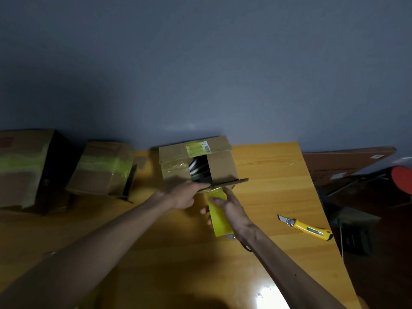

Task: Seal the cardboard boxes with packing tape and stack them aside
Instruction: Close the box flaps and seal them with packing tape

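Observation:
A small cardboard box (220,166) stands at the middle of the wooden table (278,188), its top flaps partly open with dark contents showing in the gap. My left hand (189,194) presses straight fingers on the near flap's edge. My right hand (229,208) grips a roll of yellow packing tape (219,219), whose strip runs up to the flap's near edge. Two taped boxes sit to the left: a medium one (100,168) and a large one (24,168).
A yellow utility knife (305,227) with its blade out lies on the table to the right. The grey wall stands right behind the boxes. Past the table's right edge are a brown board (343,161), a red round object (402,179) and dark clutter.

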